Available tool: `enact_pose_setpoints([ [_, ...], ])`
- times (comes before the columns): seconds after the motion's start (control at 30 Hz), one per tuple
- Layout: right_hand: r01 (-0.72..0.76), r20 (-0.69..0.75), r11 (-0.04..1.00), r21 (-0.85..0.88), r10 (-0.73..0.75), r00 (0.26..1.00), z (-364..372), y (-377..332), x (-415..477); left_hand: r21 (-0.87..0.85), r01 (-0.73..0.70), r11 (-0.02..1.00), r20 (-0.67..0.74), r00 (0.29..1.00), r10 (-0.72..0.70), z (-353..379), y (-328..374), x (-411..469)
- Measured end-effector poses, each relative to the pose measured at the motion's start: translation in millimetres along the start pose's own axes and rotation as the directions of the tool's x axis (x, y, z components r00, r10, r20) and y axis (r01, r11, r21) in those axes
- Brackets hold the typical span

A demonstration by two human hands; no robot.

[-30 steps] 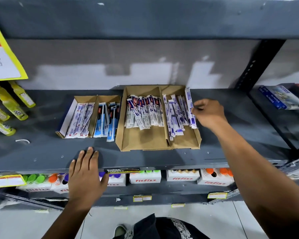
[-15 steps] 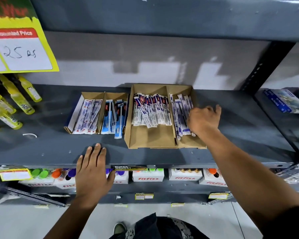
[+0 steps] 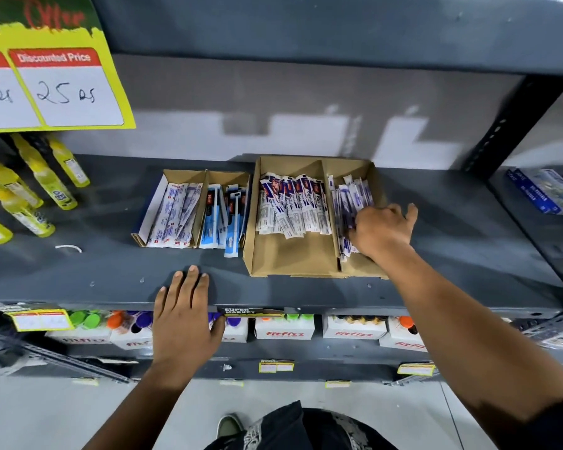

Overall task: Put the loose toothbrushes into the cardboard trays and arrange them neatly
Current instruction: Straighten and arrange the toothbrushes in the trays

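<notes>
A large two-part cardboard tray [image 3: 293, 261] sits on the grey shelf [image 3: 111, 264]. Its left part holds a row of red-and-blue toothbrush packs [image 3: 293, 209]; its right part holds purple-and-white toothbrush packs [image 3: 346, 203]. My right hand [image 3: 382, 230] reaches into the right part, fingers curled against the purple packs; whether it grips any I cannot tell. A smaller tray [image 3: 173, 177] to the left holds white packs [image 3: 173, 219] and blue packs [image 3: 225, 219]. My left hand [image 3: 184, 315] lies flat on the shelf's front edge, holding nothing.
Yellow bottles [image 3: 36, 186] lie at the shelf's left, under a yellow price sign [image 3: 56, 92]. A small white loop [image 3: 68, 247] lies on the shelf. White boxes with coloured caps [image 3: 285, 329] fill the shelf below. Blue boxes [image 3: 540, 193] sit in the bay to the right.
My right hand moved from the tray's right rim down into the right compartment among the purple packs. The view shifted closer and lower. My left hand stayed on the shelf edge.
</notes>
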State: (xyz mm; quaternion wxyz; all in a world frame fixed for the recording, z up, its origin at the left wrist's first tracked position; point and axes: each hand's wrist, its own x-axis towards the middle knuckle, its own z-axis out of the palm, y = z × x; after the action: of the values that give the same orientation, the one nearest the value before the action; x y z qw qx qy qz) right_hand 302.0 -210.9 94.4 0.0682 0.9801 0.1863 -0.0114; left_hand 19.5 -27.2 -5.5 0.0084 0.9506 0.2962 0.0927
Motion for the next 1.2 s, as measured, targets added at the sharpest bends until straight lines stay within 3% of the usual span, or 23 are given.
enact_pose_setpoints([
  [0.3, -0.052, 0.018, 0.995, 0.081, 0.05, 0.999, -1.4, -6.4, 6.9, 0.017, -0.001, 1.0, 0.054, 0.999, 0.0, -5.0, -1.9, -1.8],
  [0.6, -0.038, -0.071, 0.999, 0.015, 0.039, 0.997, -3.0, -11.0, 7.9, -0.007, -0.023, 1.0, 0.065, 0.998, 0.023, -3.1, -7.4, -4.2],
  [0.73, -0.099, -0.006, 0.991, 0.092, 0.1, 0.995, -5.8, -9.1, 6.9, -0.015, -0.04, 0.999, 0.055, 0.998, 0.041, -3.4, -8.2, -3.3],
  [0.87, -0.135, 0.044, 0.991, 0.015, 0.135, 0.99, -10.4, -9.6, -1.5, -0.017, -0.049, 0.999, 0.062, 0.997, 0.05, -2.4, -10.1, -3.9],
  [1.0, -0.143, -0.027, 0.988, -0.065, 0.141, 0.99, -13.0, -11.8, -5.9, -0.038, -0.075, 0.996, 0.038, 0.996, 0.076, -2.9, -12.1, -3.5],
  [1.2, -0.167, -0.096, 0.986, 0.007, 0.167, 0.981, -9.3, -9.3, -4.4, -0.044, -0.108, 0.993, 0.042, 0.993, 0.11, -3.2, -16.3, -3.0],
])
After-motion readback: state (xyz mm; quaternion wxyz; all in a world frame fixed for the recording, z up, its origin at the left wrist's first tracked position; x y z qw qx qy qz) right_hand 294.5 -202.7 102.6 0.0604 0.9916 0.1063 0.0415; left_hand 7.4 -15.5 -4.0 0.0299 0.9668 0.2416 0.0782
